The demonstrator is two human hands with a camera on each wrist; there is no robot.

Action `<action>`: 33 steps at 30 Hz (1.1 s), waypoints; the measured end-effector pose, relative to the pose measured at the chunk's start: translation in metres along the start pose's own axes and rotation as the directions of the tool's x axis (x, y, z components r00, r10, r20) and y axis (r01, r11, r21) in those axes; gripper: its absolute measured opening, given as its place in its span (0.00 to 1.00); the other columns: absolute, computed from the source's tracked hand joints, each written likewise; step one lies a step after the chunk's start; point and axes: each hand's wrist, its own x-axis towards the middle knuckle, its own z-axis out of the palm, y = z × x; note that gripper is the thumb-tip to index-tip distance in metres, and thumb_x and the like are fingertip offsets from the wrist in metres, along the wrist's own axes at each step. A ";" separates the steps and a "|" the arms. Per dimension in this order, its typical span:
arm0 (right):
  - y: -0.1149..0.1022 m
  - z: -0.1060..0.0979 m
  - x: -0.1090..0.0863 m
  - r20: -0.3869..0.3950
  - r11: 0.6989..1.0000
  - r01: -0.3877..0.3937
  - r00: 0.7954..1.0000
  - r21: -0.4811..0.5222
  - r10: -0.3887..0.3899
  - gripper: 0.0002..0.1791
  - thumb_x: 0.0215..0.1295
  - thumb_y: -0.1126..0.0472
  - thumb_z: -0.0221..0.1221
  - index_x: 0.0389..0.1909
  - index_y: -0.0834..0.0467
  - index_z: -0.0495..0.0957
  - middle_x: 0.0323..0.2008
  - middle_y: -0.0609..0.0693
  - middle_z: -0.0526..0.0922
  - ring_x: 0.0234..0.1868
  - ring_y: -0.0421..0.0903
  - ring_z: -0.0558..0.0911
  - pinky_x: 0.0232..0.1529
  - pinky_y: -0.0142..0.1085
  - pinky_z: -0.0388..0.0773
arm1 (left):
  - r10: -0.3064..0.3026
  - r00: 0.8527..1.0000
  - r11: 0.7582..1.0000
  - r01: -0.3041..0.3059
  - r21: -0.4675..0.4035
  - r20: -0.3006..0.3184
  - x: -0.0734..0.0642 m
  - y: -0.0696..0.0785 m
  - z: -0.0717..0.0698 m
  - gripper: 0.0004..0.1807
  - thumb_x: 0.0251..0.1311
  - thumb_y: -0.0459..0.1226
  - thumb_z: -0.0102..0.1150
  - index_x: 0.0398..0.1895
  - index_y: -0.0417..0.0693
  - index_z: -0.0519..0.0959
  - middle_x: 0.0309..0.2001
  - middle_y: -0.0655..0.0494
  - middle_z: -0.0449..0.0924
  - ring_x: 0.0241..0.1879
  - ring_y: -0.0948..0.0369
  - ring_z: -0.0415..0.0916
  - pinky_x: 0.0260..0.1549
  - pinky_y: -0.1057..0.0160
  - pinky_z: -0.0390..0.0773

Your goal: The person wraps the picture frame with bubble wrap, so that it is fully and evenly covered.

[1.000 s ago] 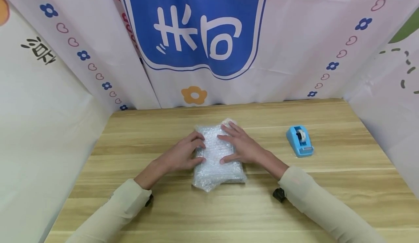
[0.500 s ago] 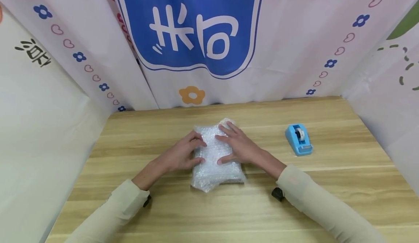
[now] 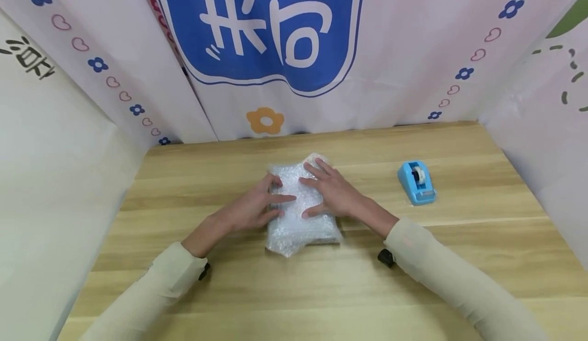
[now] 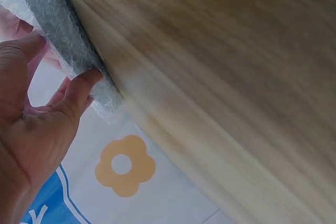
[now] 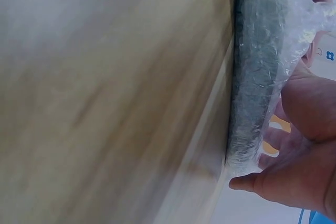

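A flat, box-shaped package in clear bubble wrap [image 3: 298, 231] lies on the wooden table, with a dark layer showing through its side in both wrist views. My left hand [image 3: 250, 207] touches its left part, the index finger stretched across the top. In the left wrist view, one fingertip of the left hand [image 4: 44, 119] rests against the package's side [image 4: 68, 35]. Fingers spread, my right hand [image 3: 339, 194] lies over the upper right of the package. From the right wrist, the right hand [image 5: 304, 156] is seen beside the wrapped edge [image 5: 257, 72]. The package's contents cannot be made out.
A blue tape dispenser [image 3: 417, 184] with a white roll stands to the right of the package. Printed cloth [image 3: 390, 75] hangs behind the table's back edge, and white panels flank both sides. The wooden table [image 3: 294, 295] extends around the package.
My left index finger has stretched out further over the wrap, and the other fingers have shifted toward the package's edge. The right hand keeps its place. The head view has tilted slightly downward.
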 end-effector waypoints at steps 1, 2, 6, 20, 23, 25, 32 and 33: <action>0.000 -0.002 0.001 -0.001 1.000 -0.003 1.000 -0.005 0.003 0.52 0.61 0.34 0.73 0.81 0.55 0.68 0.87 0.60 0.49 0.88 0.65 0.42 0.81 0.71 0.54 | 0.001 1.000 1.000 -0.001 -0.001 0.001 0.002 0.000 -0.002 0.24 0.68 0.35 0.73 0.66 0.50 0.85 0.65 0.34 0.71 0.58 0.47 0.76 0.55 0.50 0.85; 0.001 -0.004 0.002 0.000 1.000 -0.006 1.000 -0.010 0.006 0.52 0.61 0.34 0.73 0.81 0.55 0.68 0.87 0.59 0.49 0.88 0.65 0.42 0.81 0.71 0.54 | -0.001 1.000 1.000 0.001 -0.002 0.005 0.003 0.000 -0.004 0.23 0.68 0.35 0.73 0.66 0.50 0.85 0.65 0.34 0.71 0.58 0.47 0.76 0.56 0.50 0.85; 0.002 -0.007 0.004 0.013 1.000 -0.021 1.000 -0.013 0.021 0.53 0.61 0.34 0.73 0.82 0.54 0.67 0.88 0.58 0.47 0.89 0.63 0.40 0.83 0.69 0.51 | -0.017 0.999 1.000 0.017 -0.006 0.028 0.006 0.001 -0.009 0.21 0.69 0.36 0.71 0.65 0.50 0.86 0.66 0.34 0.71 0.60 0.47 0.77 0.57 0.50 0.85; 0.001 -0.003 0.000 0.027 0.999 -0.029 0.999 0.027 0.028 0.53 0.60 0.34 0.74 0.81 0.53 0.67 0.88 0.58 0.47 0.89 0.63 0.40 0.80 0.74 0.52 | -0.040 0.999 0.999 0.040 -0.021 0.005 0.001 0.000 -0.002 0.17 0.70 0.37 0.71 0.59 0.44 0.89 0.67 0.36 0.71 0.61 0.47 0.78 0.59 0.48 0.86; 0.001 -0.002 0.001 0.035 0.999 -0.043 0.998 0.027 0.042 0.54 0.60 0.33 0.74 0.82 0.52 0.67 0.88 0.57 0.46 0.89 0.63 0.39 0.79 0.75 0.52 | -0.041 0.999 0.999 0.041 -0.019 0.000 0.001 0.001 -0.001 0.17 0.69 0.37 0.72 0.58 0.43 0.89 0.67 0.36 0.71 0.60 0.48 0.79 0.58 0.50 0.86; 0.001 -0.002 0.001 0.043 0.998 -0.054 0.998 0.026 0.053 0.54 0.59 0.33 0.74 0.82 0.51 0.66 0.88 0.56 0.45 0.89 0.62 0.38 0.79 0.76 0.51 | -0.048 0.999 0.999 0.048 -0.020 0.002 0.000 0.002 -0.001 0.17 0.69 0.36 0.72 0.59 0.43 0.89 0.68 0.36 0.71 0.61 0.47 0.78 0.59 0.49 0.86; -0.001 -0.002 0.002 0.049 0.997 -0.074 0.996 0.026 0.073 0.55 0.58 0.32 0.74 0.82 0.51 0.66 0.88 0.54 0.43 0.89 0.60 0.36 0.79 0.76 0.51 | -0.046 0.999 0.999 0.046 -0.019 0.001 0.000 0.004 -0.002 0.16 0.69 0.37 0.72 0.58 0.44 0.89 0.78 0.37 0.66 0.75 0.39 0.68 0.71 0.41 0.77; -0.001 -0.002 0.001 0.050 0.997 -0.077 0.996 0.029 0.075 0.55 0.58 0.32 0.74 0.82 0.50 0.65 0.88 0.54 0.43 0.89 0.60 0.36 0.79 0.76 0.51 | -0.033 0.999 0.999 0.033 -0.021 -0.004 0.000 0.004 -0.002 0.16 0.68 0.36 0.73 0.57 0.43 0.89 0.78 0.38 0.68 0.77 0.38 0.67 0.73 0.40 0.75</action>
